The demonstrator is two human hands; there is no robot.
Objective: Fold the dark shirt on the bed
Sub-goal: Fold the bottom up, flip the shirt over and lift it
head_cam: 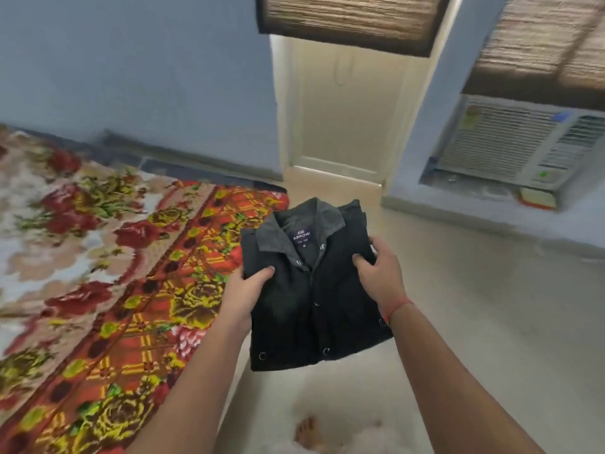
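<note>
Both forearms are reaching forward, the left hand and right hand each gripping a side of the folded dark shirt, probably keeping it flat, above the floor beside the bed.

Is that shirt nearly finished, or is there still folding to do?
The folding looks done: the dark shirt is a compact rectangle, collar and label on top, buttons closed. In hand now: the left hand and right hand grip its two sides, holding it up off the bed, over the floor beside the floral bedspread. What is probably left is only setting it down somewhere.
</note>
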